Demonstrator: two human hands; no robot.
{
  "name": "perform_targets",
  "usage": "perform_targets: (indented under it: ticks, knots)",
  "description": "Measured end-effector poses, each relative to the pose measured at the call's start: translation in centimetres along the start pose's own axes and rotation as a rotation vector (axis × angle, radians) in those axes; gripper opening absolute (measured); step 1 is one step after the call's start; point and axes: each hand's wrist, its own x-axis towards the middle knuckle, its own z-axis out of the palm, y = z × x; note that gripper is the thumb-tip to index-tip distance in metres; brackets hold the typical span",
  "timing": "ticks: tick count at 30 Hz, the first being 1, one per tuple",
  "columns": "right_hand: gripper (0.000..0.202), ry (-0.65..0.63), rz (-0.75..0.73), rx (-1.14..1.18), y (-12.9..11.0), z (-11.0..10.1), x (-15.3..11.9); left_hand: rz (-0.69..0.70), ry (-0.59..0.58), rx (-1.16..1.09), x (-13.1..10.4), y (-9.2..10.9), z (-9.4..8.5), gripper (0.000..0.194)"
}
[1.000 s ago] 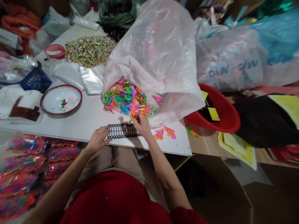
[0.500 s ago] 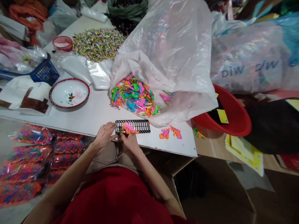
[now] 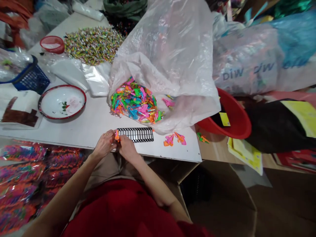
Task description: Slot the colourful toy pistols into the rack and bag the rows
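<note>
A black slotted plastic rack [image 3: 135,135] lies flat on the white table near its front edge. At the rack's left end a small pink-and-orange plastic toy [image 3: 117,135] stands between my hands. My left hand [image 3: 105,144] has its fingers closed against the toy's left side. From the right, my right hand [image 3: 127,148] is closed on the toy's lower part and covers the corner of the rack. The fingertips of both hands are partly hidden. Two loose pink-and-orange toys [image 3: 174,139] lie to the right of the rack.
Behind the rack, a large clear bag [image 3: 168,59] spills a heap of colourful toys [image 3: 137,100]. An enamel bowl [image 3: 61,113] stands left, a red basin [image 3: 237,121] right. Small cylinders [image 3: 92,44] are piled at the back. Packed bags [image 3: 22,182] lie lower left.
The toy has gone from lying across the rack to upright at its left end. My right hand has shifted left with it. The whole view has swung slightly right.
</note>
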Motion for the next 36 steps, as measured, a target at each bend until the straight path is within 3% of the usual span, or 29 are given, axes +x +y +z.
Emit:
perform_targets:
  ticks: [3,6,9,11,14,16,18,21,23,28,32,36]
  knots:
    - [0.012,-0.041,-0.058,0.018,2.1,-3.0,1.4,0.021,0.013,-0.013,0.0,-0.6,0.3,0.043]
    - [0.021,0.049,-0.010,-0.015,5.3,-7.1,4.6,0.047,-0.003,-0.014,-0.2,-1.0,0.0,0.047]
    - [0.032,0.222,0.123,-0.195,7.9,-10.1,8.0,0.038,-0.077,-0.049,-0.8,-0.7,-2.0,0.056]
    - [0.030,0.238,0.155,-0.328,8.7,-10.8,9.0,-0.040,-0.112,-0.119,-1.4,0.2,-4.2,0.071]
    - [0.022,0.310,0.153,-0.300,8.6,-10.1,7.8,-0.244,-0.036,-0.288,-1.4,2.7,-7.5,0.080]
    - [0.018,0.408,0.123,-0.105,7.7,-8.7,5.7,-0.371,0.117,-0.315,-0.5,4.8,-8.6,0.074]
    - [0.019,0.409,0.059,0.207,6.6,-6.6,3.5,-0.422,0.202,-0.207,0.9,6.6,-8.6,0.069]
    - [0.019,0.279,-0.002,0.577,4.9,-3.2,2.0,-0.451,0.093,0.001,2.5,8.2,-7.5,0.059]
    - [0.017,0.243,0.015,0.658,4.3,-1.5,2.3,-0.467,0.005,0.084,2.9,8.4,-7.0,0.058]
    - [0.019,0.214,-0.082,0.576,3.9,-0.8,4.8,-0.429,-0.004,0.149,2.6,7.6,-7.0,0.059]
    - [0.025,0.109,-0.222,0.405,3.5,-1.3,5.5,-0.419,0.073,0.133,2.3,7.4,-6.7,0.058]
    - [0.022,0.041,-0.178,0.089,2.4,-1.7,5.0,-0.334,0.210,0.065,1.8,7.6,-6.3,0.061]
